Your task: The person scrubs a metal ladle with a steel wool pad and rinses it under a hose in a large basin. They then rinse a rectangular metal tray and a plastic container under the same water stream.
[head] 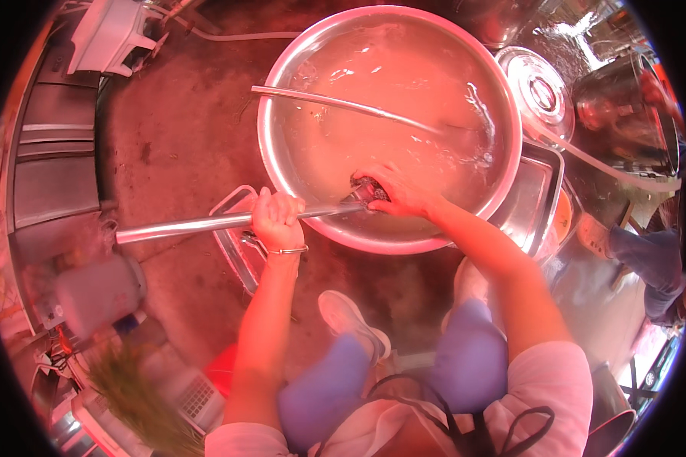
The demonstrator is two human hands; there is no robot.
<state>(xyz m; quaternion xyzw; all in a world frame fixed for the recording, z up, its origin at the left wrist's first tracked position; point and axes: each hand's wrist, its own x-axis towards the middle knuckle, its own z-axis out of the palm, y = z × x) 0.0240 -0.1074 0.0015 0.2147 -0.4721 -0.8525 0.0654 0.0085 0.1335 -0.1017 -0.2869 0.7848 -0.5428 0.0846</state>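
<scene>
A large round metal basin (pixel 514 143) of cloudy water stands before me. My left hand (pixel 278 217) is wrapped around a long metal handle (pixel 177 229), which reaches over the basin's near-left rim. At the handle's far end, my right hand (pixel 406 193) presses a dark wire scrubber (pixel 381 193) around a metal end piece (pixel 361 194); the fingers partly hide it, so its shape is unclear. A second metal tube handle (pixel 331 101) leans on the left rim, its other end sunk in the water.
Metal trays (pixel 224 220) (pixel 555 171) lie left and right of the basin. Rightward are a round lid (pixel 534 85), a large pot (pixel 617 108), a pale hose (pixel 606 168) and a person's leg (pixel 643 257). A white plastic stool (pixel 111 37) stands far left.
</scene>
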